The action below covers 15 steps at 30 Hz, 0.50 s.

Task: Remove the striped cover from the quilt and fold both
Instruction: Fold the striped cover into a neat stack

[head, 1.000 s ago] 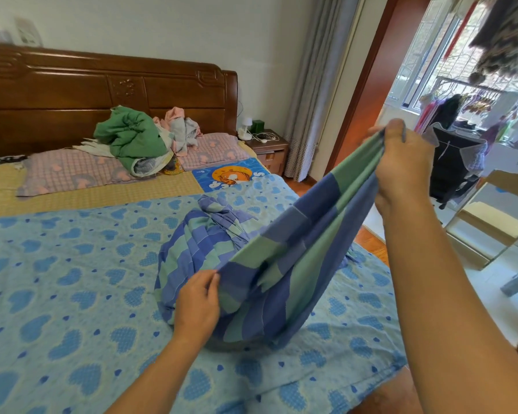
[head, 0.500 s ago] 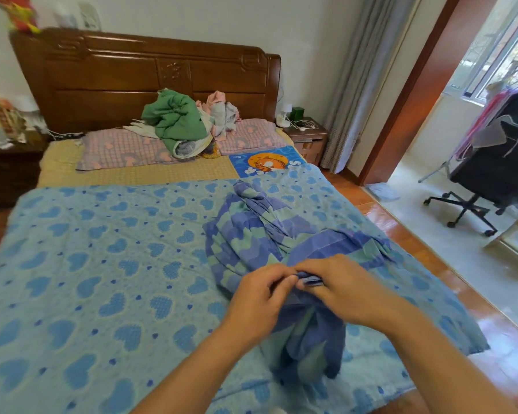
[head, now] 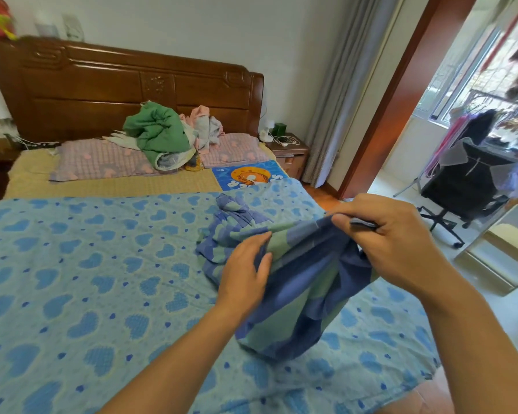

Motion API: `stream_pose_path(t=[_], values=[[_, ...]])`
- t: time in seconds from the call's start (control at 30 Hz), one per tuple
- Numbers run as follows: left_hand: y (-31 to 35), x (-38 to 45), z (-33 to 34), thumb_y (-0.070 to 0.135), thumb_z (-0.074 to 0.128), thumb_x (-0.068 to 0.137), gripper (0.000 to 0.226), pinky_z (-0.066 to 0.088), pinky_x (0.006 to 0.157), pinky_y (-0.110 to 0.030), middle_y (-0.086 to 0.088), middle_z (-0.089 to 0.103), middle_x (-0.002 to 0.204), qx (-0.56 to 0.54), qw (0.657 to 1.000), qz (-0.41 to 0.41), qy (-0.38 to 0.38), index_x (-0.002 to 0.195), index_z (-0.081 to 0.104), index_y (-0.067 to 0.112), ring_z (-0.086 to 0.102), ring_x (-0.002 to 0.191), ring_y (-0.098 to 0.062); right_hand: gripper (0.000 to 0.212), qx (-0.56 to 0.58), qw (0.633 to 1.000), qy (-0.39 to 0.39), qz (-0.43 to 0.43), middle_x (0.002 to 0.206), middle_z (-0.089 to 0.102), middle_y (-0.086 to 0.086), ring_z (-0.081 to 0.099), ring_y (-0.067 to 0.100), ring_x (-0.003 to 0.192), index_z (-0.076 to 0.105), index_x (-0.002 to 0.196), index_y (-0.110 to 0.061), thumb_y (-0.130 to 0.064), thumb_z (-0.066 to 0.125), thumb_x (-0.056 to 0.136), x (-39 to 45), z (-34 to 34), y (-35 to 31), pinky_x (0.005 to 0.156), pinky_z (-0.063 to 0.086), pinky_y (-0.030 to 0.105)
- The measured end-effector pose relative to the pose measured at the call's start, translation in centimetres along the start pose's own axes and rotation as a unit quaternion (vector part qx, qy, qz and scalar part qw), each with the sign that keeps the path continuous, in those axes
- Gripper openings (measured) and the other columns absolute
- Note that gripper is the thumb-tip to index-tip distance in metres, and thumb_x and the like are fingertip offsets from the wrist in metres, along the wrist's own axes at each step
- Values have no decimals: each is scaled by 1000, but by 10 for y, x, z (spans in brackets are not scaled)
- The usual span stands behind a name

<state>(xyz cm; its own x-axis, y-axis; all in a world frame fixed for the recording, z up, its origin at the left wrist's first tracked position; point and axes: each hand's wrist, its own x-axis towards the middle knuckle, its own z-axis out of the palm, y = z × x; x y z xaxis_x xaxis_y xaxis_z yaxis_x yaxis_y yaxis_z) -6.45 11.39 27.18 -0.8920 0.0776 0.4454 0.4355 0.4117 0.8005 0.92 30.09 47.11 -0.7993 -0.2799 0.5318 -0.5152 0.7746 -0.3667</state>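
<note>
Folding the striped cover (head: pixel 296 282), judged the step in hand: cover already off, bunched on the near right of the heart-print quilt (head: pixel 72 279), which lies spread flat over the bed. Right hand (head: pixel 392 243) pinching an edge, fingers curled on cloth, lifted. Left hand (head: pixel 245 273) gripping the fabric just left of it. Next move: finding matching corners, shaking the bunch flat. Quilt not yet folded.
</note>
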Motion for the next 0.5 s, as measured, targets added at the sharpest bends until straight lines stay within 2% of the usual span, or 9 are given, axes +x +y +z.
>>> stream_pose_path(t=[0.17, 0.3, 0.4, 0.5], values=[[-3, 11, -8, 45, 53, 94, 33, 47, 98, -21, 22, 63, 121, -4, 999, 29, -25, 123, 64, 32, 56, 114, 6, 13, 9, 1000, 19, -4, 77, 63, -8, 61, 12, 77, 78, 93, -18, -9, 69, 89, -2, -7, 3, 67, 42, 15], [-9, 2, -7, 41, 57, 92, 27, 48, 91, -17, 22, 67, 112, 3, 999, 32, -14, 114, 68, 33, 60, 106, 6, 14, -14, 998, 58, 9, 78, 60, -9, 59, 11, 77, 79, 92, -20, -10, 70, 89, -1, -6, 4, 69, 40, 14], [-12, -3, -3, 32, 61, 94, 21, 48, 91, -18, 19, 66, 111, 4, 999, 47, 5, 113, 70, 30, 61, 105, 2, 16, -14, 998, 64, 21, 83, 60, -7, 59, 11, 82, 79, 93, -22, -10, 70, 89, 1, -6, 0, 72, 41, 12], [-11, -2, 0, 24, 65, 94, 19, 48, 89, -19, 16, 65, 109, 2, 999, 43, 27, 111, 70, 27, 61, 103, -1, 17, -7, 998, 56, 18, 86, 62, -3, 60, 12, 84, 79, 93, -23, -9, 69, 90, 2, -6, -5, 73, 44, 17]])
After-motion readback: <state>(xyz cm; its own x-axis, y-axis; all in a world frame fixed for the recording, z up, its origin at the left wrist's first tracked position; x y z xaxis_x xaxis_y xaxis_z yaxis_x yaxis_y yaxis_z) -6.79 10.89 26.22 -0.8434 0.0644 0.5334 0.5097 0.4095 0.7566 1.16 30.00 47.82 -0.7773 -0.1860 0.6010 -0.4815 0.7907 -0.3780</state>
